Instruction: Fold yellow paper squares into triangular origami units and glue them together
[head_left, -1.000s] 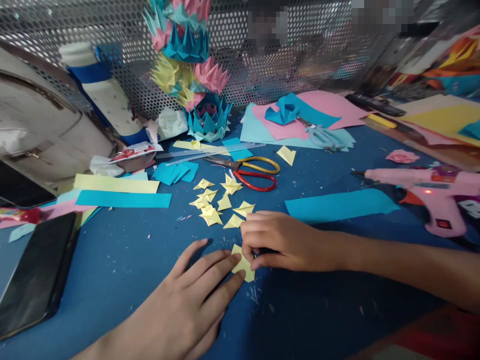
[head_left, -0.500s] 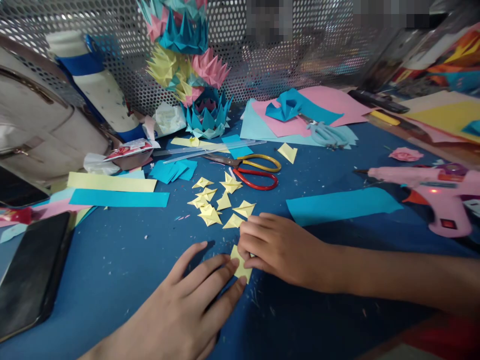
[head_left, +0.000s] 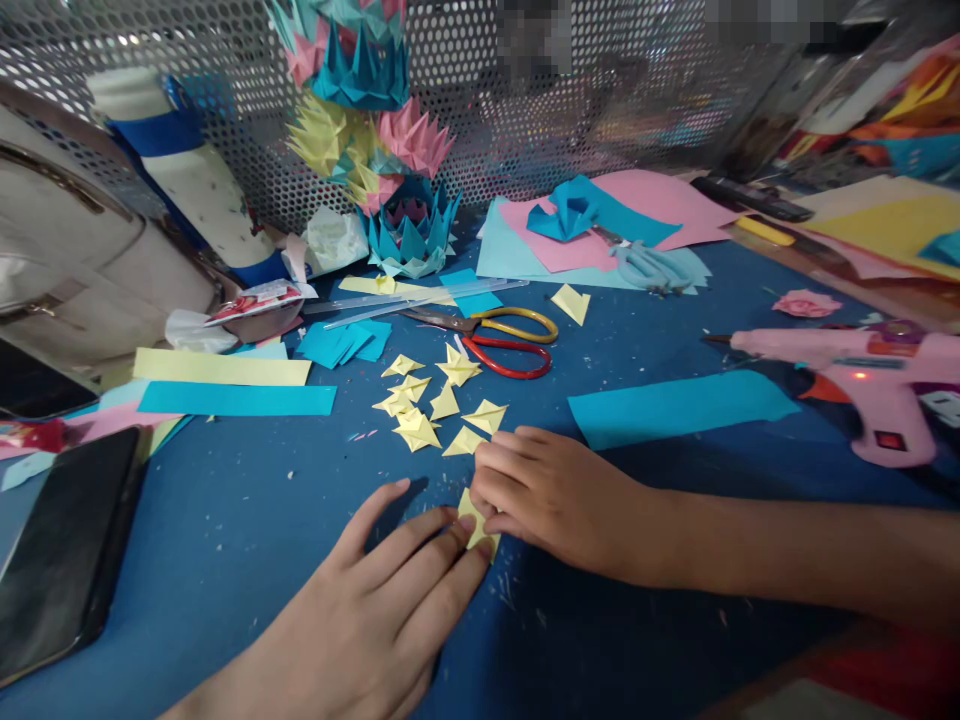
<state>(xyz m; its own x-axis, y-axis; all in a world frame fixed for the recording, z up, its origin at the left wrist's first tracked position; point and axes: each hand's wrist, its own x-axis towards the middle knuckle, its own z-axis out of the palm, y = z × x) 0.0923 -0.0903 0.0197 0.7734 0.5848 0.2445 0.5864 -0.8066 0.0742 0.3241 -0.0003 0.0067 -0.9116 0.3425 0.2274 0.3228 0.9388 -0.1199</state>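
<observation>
A small piece of pale yellow paper [head_left: 475, 525] lies on the blue table in front of me. My left hand [head_left: 397, 590] rests palm down, fingers stretched and apart, with some fingertips pressing the paper's left and lower edges. From the right, my right hand [head_left: 536, 490] has its fingers curled and pinched at the paper's right edge, hiding that part. Just beyond the hands is a loose group of folded yellow paper pieces [head_left: 417, 431]. Behind them lie scissors [head_left: 510, 342] with one yellow and one red handle.
A pink glue gun [head_left: 862, 375] with a lit light lies right, near a blue paper strip [head_left: 682, 408]. Phone [head_left: 64, 550], bag [head_left: 82, 240] and bottle [head_left: 187, 180] are at left. A tall folded-paper stack [head_left: 412, 225] stands before the perforated metal panel [head_left: 600, 110].
Both hands stay on the yellow paper, nearly still, with the right fingers shifted very slightly left along it. The whole view has drifted a little.
</observation>
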